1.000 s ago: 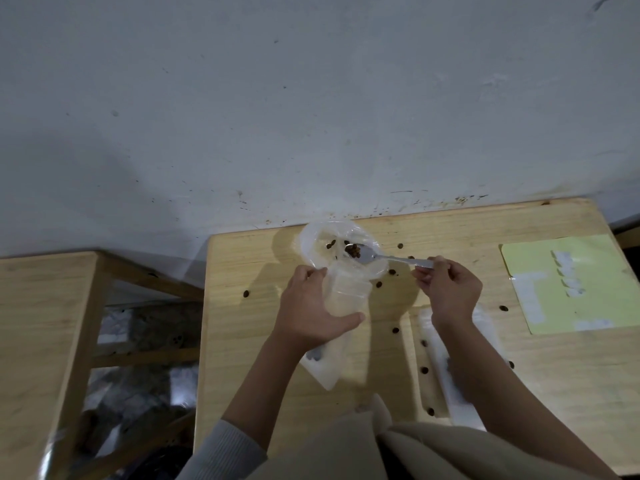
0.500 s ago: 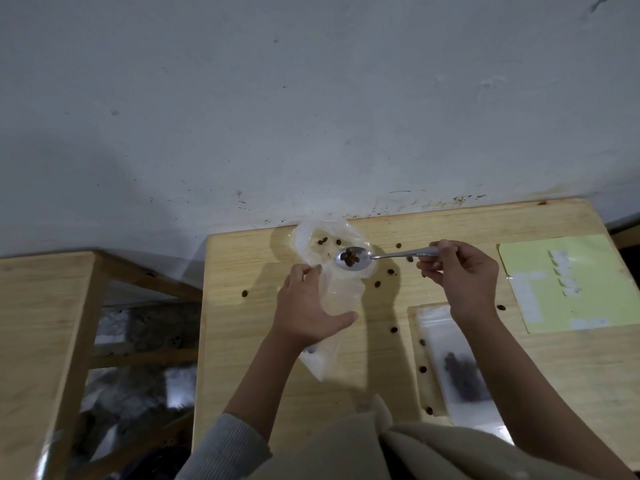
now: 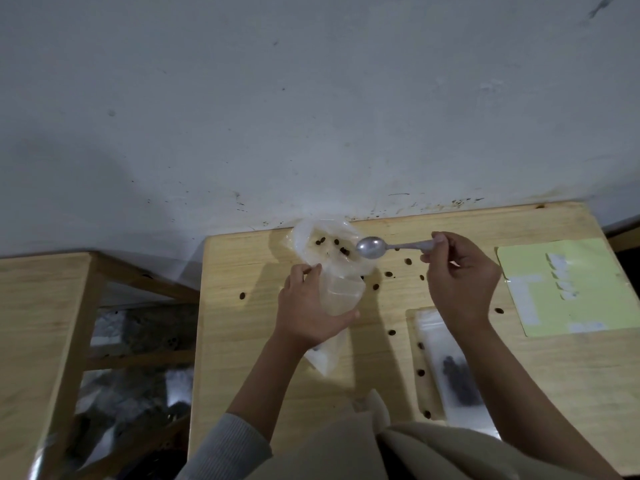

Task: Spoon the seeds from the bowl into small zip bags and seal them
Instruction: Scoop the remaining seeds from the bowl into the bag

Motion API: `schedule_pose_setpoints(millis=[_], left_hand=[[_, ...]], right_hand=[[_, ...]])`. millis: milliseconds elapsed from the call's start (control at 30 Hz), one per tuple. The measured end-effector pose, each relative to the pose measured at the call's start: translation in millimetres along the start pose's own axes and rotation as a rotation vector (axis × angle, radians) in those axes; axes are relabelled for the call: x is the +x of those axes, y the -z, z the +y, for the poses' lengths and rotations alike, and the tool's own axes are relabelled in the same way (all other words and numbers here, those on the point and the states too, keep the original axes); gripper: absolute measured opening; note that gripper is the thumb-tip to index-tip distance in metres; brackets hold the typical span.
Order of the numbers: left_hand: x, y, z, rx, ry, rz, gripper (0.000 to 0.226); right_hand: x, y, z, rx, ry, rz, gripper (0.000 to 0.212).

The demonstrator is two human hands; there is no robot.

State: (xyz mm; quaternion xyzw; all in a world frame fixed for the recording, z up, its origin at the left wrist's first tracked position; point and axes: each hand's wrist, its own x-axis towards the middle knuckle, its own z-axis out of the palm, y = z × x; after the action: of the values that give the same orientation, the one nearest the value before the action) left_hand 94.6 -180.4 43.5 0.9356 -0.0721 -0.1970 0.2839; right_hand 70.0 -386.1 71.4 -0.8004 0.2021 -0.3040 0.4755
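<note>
Head view, looking down at a pale wooden table [image 3: 381, 375] that fills the lower centre and right of the frame, set against a stained grey wall [image 3: 311, 98].

My left hand [image 3: 308, 313], at centre frame, holds a clear zip bag [image 3: 341, 289] upright: thumb curled across the near face, fingers wrapped round the far side, the index tip pinching the plastic near the mouth. The bag's mouth opens toward the top of the frame, and a few dark seeds [image 3: 332, 242] show through the plastic near that mouth. The bag's lower end reaches below my palm toward the bottom of the frame.

My right hand [image 3: 460, 282], right of centre, pinches the handle of a metal spoon [image 3: 372, 247] between thumb and curled fingers. The spoon lies roughly level, its bowl pointing left and hovering at the right edge of the bag's mouth. I cannot tell whether the spoon touches the plastic, and no seeds show in its bowl.

Loose seeds [image 3: 389, 274] are scattered across the tabletop between and around my hands. A second clear bag [image 3: 446, 368] with a dark clump of seeds inside lies flat at lower right, partly under my right forearm. A yellow-green sheet [image 3: 588, 289] with white label strips lies at the right edge. A second wooden table [image 3: 38, 341] occupies the lower left.
</note>
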Motion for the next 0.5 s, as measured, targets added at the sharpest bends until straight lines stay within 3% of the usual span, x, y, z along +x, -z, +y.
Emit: schedule_pose_setpoints(millis=[133,300,500], left_hand=[[-2.4,-0.3,2.7,0.023,-0.037,-0.006,0.104],[-4.8,-3.7,4.2,0.012,-0.055,-0.015,0.108],[-4.3,-5.0,4.2,-0.020,-0.052,-0.027,0.111]], right_hand=[[-7.4,-17.0,10.2,-0.275,0.099,-0.056,0.031],[-14.4,-34.8,16.4,-0.332,0.029,-0.039,0.035],[-27.9,-44.2,22.3,-0.157,-0.312,0.061,0.040]])
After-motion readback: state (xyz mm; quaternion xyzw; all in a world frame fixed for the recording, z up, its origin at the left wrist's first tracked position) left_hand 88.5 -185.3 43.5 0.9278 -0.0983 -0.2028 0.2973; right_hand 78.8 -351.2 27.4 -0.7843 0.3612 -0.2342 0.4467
